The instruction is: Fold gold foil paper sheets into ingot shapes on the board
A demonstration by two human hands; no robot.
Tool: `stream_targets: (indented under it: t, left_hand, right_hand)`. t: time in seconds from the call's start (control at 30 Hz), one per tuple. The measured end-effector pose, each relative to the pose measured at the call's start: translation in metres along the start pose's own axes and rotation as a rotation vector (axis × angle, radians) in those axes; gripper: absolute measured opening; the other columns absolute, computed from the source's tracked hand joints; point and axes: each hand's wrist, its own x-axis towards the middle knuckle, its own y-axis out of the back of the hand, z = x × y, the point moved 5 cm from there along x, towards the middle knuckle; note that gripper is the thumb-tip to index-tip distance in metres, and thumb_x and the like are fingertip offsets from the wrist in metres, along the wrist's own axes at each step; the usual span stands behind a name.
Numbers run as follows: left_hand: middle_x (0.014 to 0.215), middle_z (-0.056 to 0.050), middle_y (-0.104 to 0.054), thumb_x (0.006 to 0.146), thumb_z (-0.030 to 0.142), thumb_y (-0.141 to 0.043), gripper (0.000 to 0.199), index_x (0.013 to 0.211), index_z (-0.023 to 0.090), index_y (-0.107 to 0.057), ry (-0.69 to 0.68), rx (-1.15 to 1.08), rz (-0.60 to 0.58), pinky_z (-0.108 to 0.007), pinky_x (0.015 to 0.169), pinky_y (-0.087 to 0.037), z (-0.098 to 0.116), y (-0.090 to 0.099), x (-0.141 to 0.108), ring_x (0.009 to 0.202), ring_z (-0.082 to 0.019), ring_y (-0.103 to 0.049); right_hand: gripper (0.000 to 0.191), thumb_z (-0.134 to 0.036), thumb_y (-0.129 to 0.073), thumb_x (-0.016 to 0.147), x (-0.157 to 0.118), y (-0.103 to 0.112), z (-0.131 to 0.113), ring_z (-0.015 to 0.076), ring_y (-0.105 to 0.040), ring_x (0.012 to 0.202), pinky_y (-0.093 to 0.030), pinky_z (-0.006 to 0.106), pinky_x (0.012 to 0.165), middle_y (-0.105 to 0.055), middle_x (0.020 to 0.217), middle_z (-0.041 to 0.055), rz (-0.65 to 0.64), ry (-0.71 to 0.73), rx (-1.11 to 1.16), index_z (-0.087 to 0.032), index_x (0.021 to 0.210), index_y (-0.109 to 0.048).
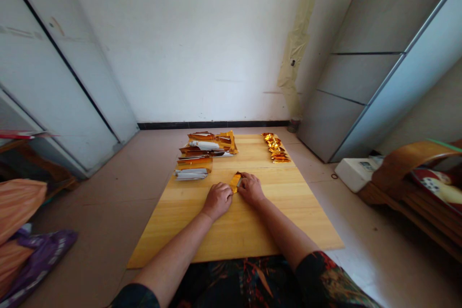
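Between my two hands, on the wooden table [216,231], lies a small piece of shiny gold foil wrapper [236,181] with a pale patch on its right side. My left hand [218,199] has its fingers closed at the wrapper's lower left edge. Curled over the right side is my right hand [251,187], its fingertips pressed on the wrapper. Farther off to the left are stacks of gold and brown foil sheets [200,164] and a stack of white slips [191,173]. At the far right a row of crinkled gold foil pieces [275,147] lies along the edge.
A white wall [202,48] with a dark skirting strip stands behind the table. On the right are a grey refrigerator [355,77], a white box [355,173] and a wooden chair [400,183]. Orange cloth [21,207] and a purple bag [46,260] are at the left.
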Motion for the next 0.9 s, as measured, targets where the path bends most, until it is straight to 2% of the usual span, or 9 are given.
stream_targets:
  t: [0.13, 0.33, 0.57, 0.9]
  left_hand:
    - [0.077, -0.004, -0.061, 0.079, 0.011, -0.051, 0.015, 0.072, 0.019, -0.062, 0.005, 0.020, -0.034, -0.030, 0.073, -0.039, 0.002, 0.000, 0.001, 0.081, -0.018, -0.053]
    - [0.084, -0.005, -0.062, 0.079, 0.010, -0.050, 0.022, 0.091, 0.021, -0.065, -0.016, 0.024, -0.062, -0.031, 0.076, -0.040, 0.002, -0.001, 0.001, 0.086, -0.019, -0.052]
    - [0.082, -0.005, -0.061, 0.081, 0.013, -0.049, 0.021, 0.084, 0.022, -0.069, -0.035, 0.051, -0.072, -0.031, 0.075, -0.040, 0.003, -0.002, 0.001, 0.085, -0.019, -0.052]
    - [0.085, -0.006, -0.061, 0.080, 0.013, -0.051, 0.021, 0.086, 0.022, -0.069, -0.017, 0.050, -0.091, -0.032, 0.076, -0.040, 0.004, -0.002, 0.000, 0.088, -0.019, -0.052]
  right_hand:
    - [0.008, -0.019, -0.057, 0.073, 0.000, -0.001, 0.002, 0.0226, -0.051, 0.105, -0.036, 0.037, 0.091, -0.057, 0.124, 0.0040, 0.024, 0.002, 0.011, -0.020, 0.067, -0.061]
    - [0.005, -0.019, -0.058, 0.073, -0.001, -0.004, 0.004, 0.0237, -0.051, 0.108, -0.037, 0.039, 0.093, -0.052, 0.130, 0.0067, 0.025, -0.005, 0.012, -0.019, 0.070, -0.062]
    - [0.002, -0.018, -0.061, 0.070, 0.000, -0.004, 0.008, 0.0240, -0.051, 0.111, -0.037, 0.038, 0.094, -0.051, 0.130, 0.0080, 0.029, -0.016, 0.057, -0.019, 0.071, -0.062]
    - [0.023, -0.004, -0.056, 0.062, 0.008, -0.006, 0.024, 0.0239, -0.046, 0.119, -0.037, 0.039, 0.098, -0.052, 0.126, 0.0102, 0.053, -0.002, 0.195, -0.019, 0.079, -0.062]
